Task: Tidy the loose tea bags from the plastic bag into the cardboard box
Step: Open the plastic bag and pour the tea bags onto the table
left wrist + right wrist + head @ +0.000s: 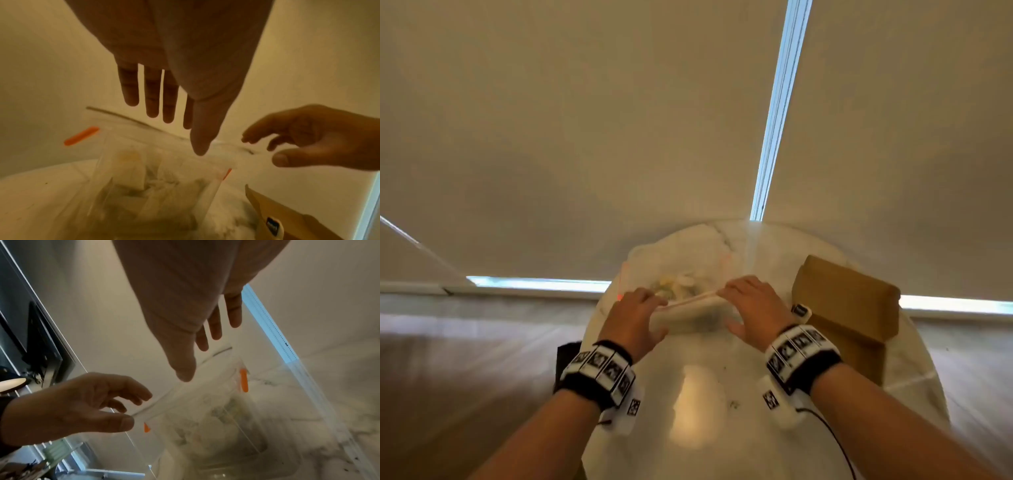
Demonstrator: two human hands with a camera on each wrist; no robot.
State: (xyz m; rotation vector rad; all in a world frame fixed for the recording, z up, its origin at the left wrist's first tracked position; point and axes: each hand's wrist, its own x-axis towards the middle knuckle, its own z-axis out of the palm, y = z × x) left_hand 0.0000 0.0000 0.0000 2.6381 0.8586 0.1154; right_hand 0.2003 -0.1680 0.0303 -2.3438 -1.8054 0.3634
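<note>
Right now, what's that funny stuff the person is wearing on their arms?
Both forearms are bare, with no sleeves. Each wrist wears a black band set with white tiles bearing black square patterns; the right one matches. A small white block with a black-and-white square code hangs under each band. A thin black cable trails from the right wrist's block.

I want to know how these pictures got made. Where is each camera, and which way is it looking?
Head: on the person's head, looking forward and down at the table; both forearms, the left hand and the right hand show.
Left wrist: looks along the left hand's straight fingers at the plastic bag.
Right wrist: looks along the right hand's fingers at the bag's mouth.
Shared: both wrist views show the bag, its tea bags and the opposite hand; the head and left wrist views show the cardboard box.
</note>
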